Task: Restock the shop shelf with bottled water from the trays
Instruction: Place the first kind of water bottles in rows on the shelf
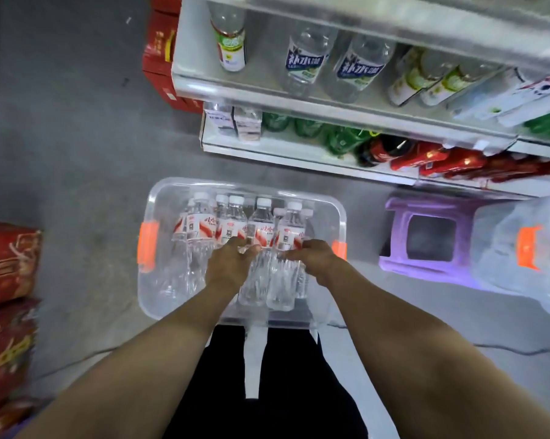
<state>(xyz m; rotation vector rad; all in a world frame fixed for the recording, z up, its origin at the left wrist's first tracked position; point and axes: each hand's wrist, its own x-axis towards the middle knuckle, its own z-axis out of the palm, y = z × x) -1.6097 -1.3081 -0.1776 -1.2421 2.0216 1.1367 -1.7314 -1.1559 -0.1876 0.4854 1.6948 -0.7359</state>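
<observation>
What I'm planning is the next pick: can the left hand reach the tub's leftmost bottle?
Probably yes: the left hand, gripping a middle bottle, is in the lidless tub; nothing covers the leftmost bottle.

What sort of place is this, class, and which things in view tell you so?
Most likely a small shop: white shelves stocked with bottled drinks, red cartons stacked on the floor, and a clear bin of water bottles.

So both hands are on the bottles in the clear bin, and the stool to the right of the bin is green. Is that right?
The stool is purple, not green; the head view shows it. The rest stands: left hand and right hand are on the bottles in the clear bin, stool to its right.
</observation>
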